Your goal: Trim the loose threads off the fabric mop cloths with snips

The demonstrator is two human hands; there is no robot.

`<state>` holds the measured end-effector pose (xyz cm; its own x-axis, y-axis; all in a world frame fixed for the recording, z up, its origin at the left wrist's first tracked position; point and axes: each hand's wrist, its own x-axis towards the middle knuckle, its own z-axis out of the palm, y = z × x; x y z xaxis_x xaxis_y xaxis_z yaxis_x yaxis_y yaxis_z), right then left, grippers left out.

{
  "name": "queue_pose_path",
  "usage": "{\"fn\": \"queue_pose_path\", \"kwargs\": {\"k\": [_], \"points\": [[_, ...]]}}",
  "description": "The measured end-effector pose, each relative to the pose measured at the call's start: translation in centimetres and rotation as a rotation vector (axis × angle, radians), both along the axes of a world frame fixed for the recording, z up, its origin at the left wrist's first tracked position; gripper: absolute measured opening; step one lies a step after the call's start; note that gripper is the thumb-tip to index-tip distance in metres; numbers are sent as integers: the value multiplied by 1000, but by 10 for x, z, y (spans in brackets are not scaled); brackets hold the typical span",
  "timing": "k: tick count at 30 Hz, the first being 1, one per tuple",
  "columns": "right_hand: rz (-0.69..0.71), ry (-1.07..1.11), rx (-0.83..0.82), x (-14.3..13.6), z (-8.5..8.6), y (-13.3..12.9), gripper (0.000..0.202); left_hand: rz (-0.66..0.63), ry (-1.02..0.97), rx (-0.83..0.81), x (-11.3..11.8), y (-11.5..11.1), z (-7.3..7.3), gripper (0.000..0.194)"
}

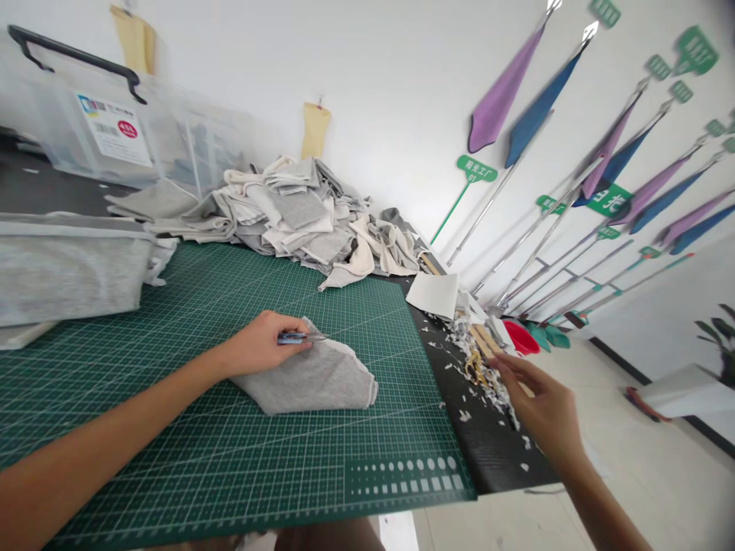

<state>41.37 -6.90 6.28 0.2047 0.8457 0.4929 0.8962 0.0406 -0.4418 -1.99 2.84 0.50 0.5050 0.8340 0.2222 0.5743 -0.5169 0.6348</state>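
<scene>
On the green mat [402, 352] lies a gray, white-edged cloth [315, 379], left grip [265, 344] clasping blue-handled snips [289, 337], right grip [543, 405] unclear.

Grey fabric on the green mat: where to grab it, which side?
Probably best to pinch the right-hand corner of the grey fabric, coming from the right: that corner lies free and flat on the cutting mat, while the left hand, holding blue snips, covers part of the opposite end.

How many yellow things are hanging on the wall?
2. One yellow hanging is at the upper left, above the clear bin; the other yellow hanging is above the fabric pile. Any behind the pile would be hidden.
</scene>
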Motion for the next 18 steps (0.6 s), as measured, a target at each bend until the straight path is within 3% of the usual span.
{"fn": "queue_pose_path", "kwargs": {"k": [5, 9, 13, 16, 18], "points": [[290, 161, -91, -69, -22, -4, 22, 16, -1, 11, 1, 0, 1, 26], [505, 170, -89, -128, -38, 8, 20, 28, 9, 32, 2, -1, 3, 26], [598, 113, -75, -171, -36, 33, 35, 15, -21, 22, 1, -1, 4, 25], [649, 76, -154, -191, -34, 54, 52, 14, -52, 22, 0, 0, 3, 23], [682, 68, -221, -201, -37, 64, 53, 20, -74, 21, 0, 0, 3, 21]]}}
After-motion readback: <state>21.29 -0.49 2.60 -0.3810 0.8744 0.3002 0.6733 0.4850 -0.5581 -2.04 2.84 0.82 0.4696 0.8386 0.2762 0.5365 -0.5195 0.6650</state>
